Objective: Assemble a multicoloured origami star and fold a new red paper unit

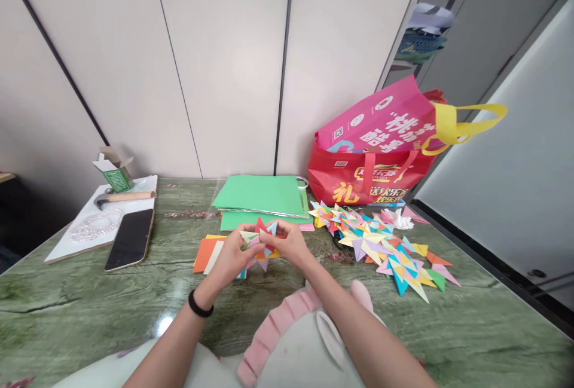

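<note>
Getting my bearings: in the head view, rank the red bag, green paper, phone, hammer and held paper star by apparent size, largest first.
1. Red bag
2. Green paper
3. Phone
4. Hammer
Paper star: partly hidden, so its place against phone and hammer is unsure.

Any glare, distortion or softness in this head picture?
Head view: white glare on the table beside the left forearm; same view: wall seams fan apart upward, suggesting wide-lens distortion; head view, upper right: the blue basket looks soft; head view, centre: colours of the folded paper between left hand and right hand read clearly.
</note>
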`<action>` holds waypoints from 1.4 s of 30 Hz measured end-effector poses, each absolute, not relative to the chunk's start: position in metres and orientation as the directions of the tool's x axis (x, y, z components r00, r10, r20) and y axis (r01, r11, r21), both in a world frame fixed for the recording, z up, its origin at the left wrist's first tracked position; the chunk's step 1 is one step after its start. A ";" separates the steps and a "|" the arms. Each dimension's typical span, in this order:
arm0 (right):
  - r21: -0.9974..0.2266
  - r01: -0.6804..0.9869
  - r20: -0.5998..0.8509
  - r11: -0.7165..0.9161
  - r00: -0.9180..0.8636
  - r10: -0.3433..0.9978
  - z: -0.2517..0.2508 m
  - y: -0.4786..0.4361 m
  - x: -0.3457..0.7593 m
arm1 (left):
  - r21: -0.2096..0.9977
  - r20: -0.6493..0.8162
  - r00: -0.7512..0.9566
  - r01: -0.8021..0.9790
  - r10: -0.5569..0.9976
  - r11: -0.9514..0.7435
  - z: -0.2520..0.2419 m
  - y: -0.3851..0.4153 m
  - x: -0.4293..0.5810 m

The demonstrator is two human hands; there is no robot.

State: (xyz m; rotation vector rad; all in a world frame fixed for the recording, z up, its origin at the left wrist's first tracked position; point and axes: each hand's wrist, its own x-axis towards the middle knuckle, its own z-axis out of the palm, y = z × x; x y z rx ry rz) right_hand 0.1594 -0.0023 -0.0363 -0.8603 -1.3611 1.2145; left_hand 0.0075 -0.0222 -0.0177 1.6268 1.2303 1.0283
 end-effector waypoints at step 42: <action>-0.986 -0.169 0.053 0.005 -0.281 0.958 -0.027 -0.014 0.157 | 0.995 -0.043 -0.015 -0.089 0.999 0.042 -0.015 -0.018 0.003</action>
